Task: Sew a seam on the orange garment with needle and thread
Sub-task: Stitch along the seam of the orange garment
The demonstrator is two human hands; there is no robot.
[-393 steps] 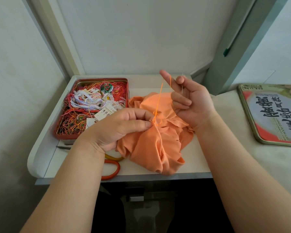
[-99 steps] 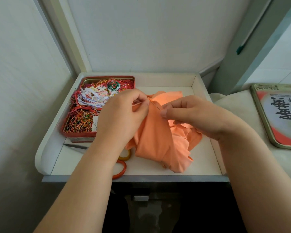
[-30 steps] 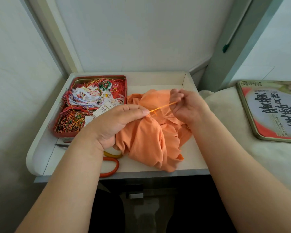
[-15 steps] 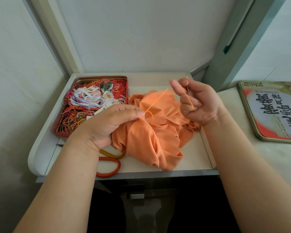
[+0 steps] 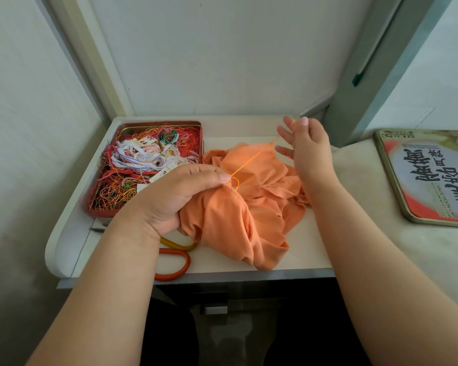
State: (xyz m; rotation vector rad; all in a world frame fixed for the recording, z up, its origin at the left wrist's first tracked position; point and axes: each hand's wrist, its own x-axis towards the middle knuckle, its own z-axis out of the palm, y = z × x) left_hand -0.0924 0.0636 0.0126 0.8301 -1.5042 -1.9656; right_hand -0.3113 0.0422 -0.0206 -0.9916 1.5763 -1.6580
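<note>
At frame centre we see the left hand [image 5: 175, 199] pinching the bunched orange garment [image 5: 249, 207]; the right hand [image 5: 306, 143], upper right, pinches the thread [image 5: 254, 158], taut between them.

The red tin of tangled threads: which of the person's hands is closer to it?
Left. The left hand grips the orange garment right beside the thread tin, partly overlapping it in view. The right hand is raised beyond the garment's far side.
</note>
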